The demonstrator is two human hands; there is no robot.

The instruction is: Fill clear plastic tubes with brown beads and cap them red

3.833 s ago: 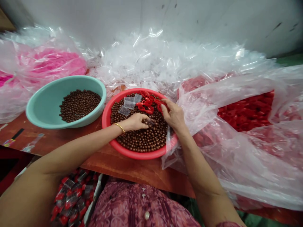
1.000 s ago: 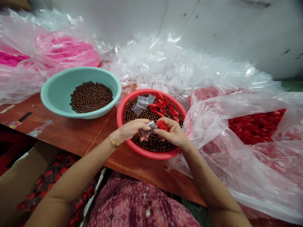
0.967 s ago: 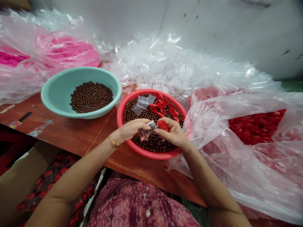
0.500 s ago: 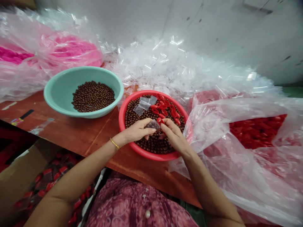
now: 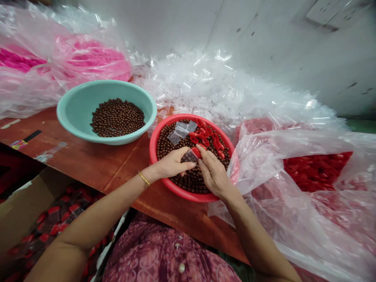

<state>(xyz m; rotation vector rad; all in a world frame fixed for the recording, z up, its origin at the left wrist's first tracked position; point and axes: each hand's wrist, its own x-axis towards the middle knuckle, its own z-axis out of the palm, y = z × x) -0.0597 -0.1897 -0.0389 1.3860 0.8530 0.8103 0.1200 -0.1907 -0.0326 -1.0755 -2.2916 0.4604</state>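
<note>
Left hand (image 5: 172, 163) gripping a clear rectangular plastic box (image 5: 188, 157), I'm remotely clasping its red plastic cap (image 5: 196, 152) with the right hand (image 5: 214, 172), over round brown beads (image 5: 190, 183).

"How many basins?"
"Two: one teal basin (image 5: 75, 113) on the left, one red basin (image 5: 153, 147) to its right."
"Hands?"
"Two: one left hand (image 5: 173, 162), one right hand (image 5: 216, 172), with one clear case (image 5: 188, 156) and one red cap (image 5: 196, 152) between them."
"Loose cases (image 5: 182, 131) in the red basin?"
"Three."
"Loose caps (image 5: 221, 154) there?"
"More than eight; they overlap, so I can't be exact."
"Brown beads (image 5: 188, 184)?"
"Too many to count."
</note>
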